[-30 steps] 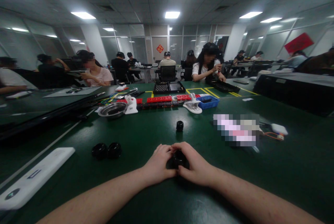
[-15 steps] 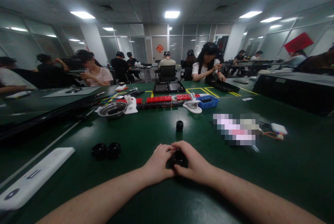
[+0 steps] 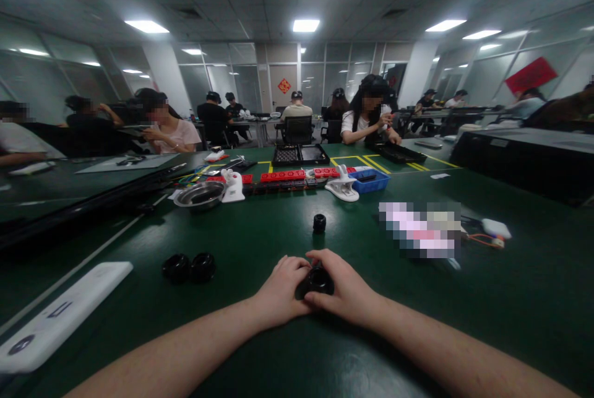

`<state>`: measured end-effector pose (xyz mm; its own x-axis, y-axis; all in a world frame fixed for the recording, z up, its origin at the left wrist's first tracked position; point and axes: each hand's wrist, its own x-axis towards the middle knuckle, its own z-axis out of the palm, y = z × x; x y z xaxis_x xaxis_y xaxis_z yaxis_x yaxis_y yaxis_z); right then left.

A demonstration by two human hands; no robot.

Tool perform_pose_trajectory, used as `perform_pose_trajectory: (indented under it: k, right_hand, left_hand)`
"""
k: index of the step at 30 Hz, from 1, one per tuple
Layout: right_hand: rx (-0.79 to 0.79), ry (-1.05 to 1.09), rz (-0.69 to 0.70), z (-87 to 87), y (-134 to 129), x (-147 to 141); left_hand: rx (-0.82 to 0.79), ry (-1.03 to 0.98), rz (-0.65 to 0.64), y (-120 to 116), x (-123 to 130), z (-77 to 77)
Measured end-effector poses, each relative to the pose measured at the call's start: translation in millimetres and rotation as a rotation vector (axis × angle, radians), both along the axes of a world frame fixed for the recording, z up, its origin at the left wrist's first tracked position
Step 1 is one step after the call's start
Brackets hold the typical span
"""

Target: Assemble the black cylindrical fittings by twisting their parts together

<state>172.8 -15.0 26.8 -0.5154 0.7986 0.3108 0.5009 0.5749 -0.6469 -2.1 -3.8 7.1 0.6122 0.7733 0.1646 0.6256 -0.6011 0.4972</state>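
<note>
A glossy black round part with a hollow middle (image 3: 320,279) is held low over the green tabletop, between both hands. My left hand (image 3: 281,286) curls around its left side, its fingers partly hiding it. My right hand (image 3: 349,285) grips the right side, with the thumb in front and the index finger behind. The part's opening faces up towards me. A smaller black ribbed piece (image 3: 319,223) stands just beyond the hands. To the left, two similar black round parts (image 3: 176,268) sit side by side.
A white elongated panel (image 3: 69,314) lies at left. Further back are a metal bowl (image 3: 199,195), white clamp-like pieces (image 3: 343,186), a blue basket (image 3: 375,182) and red strips (image 3: 283,176). A pixelated item (image 3: 420,231) is at right. Other people (image 3: 366,113) sit beyond.
The black part has turned slightly between my hands, showing more of its opening. My right thumb and fingers have shifted a little; both forearms stay in place.
</note>
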Motion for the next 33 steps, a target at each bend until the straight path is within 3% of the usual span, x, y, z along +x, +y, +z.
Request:
perform_pose_trajectory:
  k: [9, 17, 23, 33]
  right_hand:
    - [0.021, 0.050, 0.149, -1.4, -1.5, 3.9]
    - [0.016, -0.013, 0.007, 2.2, -0.5, 0.9]
    - [-0.030, -0.008, 0.058, -2.7, 1.1, 0.7]
    - [0.049, 0.042, 0.081, 4.1, 0.1, 3.5]
  left_hand:
    - [0.004, 0.006, 0.010, -1.9, 2.3, 3.2]
    - [0.018, -0.010, -0.004, 1.7, 0.4, -4.0]
    - [-0.001, 0.001, -0.006, 0.2, 0.0, -1.5]
    - [-0.003, -0.008, -0.002, -1.2, 1.2, 3.1]
